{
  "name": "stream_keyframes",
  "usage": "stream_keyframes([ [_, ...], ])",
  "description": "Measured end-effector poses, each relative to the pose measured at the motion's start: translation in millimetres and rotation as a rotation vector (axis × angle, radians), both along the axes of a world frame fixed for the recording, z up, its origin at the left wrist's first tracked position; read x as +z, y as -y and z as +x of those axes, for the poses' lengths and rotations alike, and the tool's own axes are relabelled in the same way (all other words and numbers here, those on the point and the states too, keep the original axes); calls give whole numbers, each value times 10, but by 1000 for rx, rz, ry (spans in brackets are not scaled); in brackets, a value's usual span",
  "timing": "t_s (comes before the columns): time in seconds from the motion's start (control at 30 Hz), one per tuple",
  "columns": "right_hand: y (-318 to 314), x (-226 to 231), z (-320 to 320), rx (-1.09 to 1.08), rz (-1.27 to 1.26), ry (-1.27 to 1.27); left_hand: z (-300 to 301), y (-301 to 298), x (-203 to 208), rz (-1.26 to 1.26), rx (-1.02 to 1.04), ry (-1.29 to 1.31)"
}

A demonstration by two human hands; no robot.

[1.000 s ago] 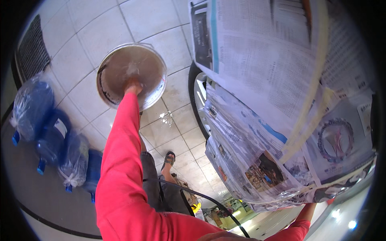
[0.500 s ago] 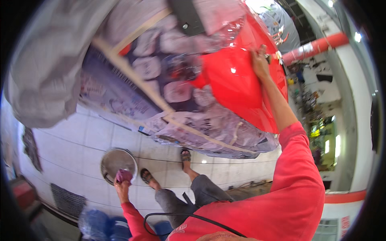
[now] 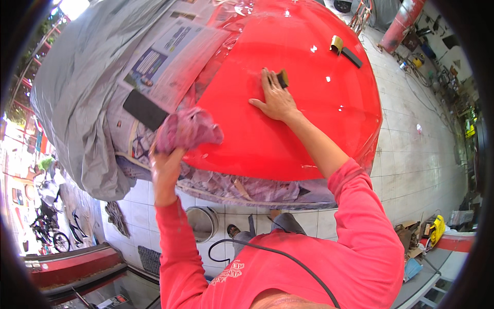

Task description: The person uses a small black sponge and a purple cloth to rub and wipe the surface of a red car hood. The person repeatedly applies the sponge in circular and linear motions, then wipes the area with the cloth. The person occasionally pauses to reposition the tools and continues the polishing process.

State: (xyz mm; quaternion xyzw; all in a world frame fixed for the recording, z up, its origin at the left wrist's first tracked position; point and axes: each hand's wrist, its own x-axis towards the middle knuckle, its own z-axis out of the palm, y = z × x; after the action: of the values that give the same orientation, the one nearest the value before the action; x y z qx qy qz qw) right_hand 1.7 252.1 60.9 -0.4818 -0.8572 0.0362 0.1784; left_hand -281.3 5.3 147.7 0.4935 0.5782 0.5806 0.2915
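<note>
My left hand (image 3: 167,172) grips a bunched pink-purple cloth (image 3: 190,129), raised near the front edge of a glossy red car hood (image 3: 242,139). On the hood my right hand (image 3: 278,100) lies with its fingers stretched forward and the thumb out to the left. A small dark block with a gold-coloured wrap, like a sanding block (image 3: 282,79), sticks out from under those fingers on their right side; the rest of it is hidden. Farther right on the hood lie a curled gold strip (image 3: 336,43) and a black bar-shaped block (image 3: 352,57).
Newspaper and clear film (image 3: 170,56) cover the hood's left side, where a flat black piece (image 3: 144,109) rests. A grey cover (image 3: 77,113) drapes farther left. Below stands a bucket (image 3: 202,223) on the tiled floor (image 3: 406,149). A black cable (image 3: 278,253) crosses my shirt.
My left hand has come up from above the bucket to the hood with the cloth. The view has shifted, showing more of the hood; my right hand is now around its middle.
</note>
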Motion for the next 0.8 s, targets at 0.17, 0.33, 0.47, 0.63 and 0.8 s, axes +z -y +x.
stream_keyframes([
  [0.17,-237,-210,1272,-203,47,130,1089,-1471,-500,-77,107,-951],
  [0.33,-216,-270,1544,-217,135,-6,1583,-3270,-856,-65,96,-1165],
  [0.47,-135,-119,1219,-111,108,-76,1004,-5068,-1099,-25,324,-1337],
  [0.63,-258,-340,1600,-222,85,-144,2696,-5216,-807,-297,-186,-988],
  [0.8,-262,-236,1390,-197,111,-183,2683,-4044,-767,261,-415,-574],
])
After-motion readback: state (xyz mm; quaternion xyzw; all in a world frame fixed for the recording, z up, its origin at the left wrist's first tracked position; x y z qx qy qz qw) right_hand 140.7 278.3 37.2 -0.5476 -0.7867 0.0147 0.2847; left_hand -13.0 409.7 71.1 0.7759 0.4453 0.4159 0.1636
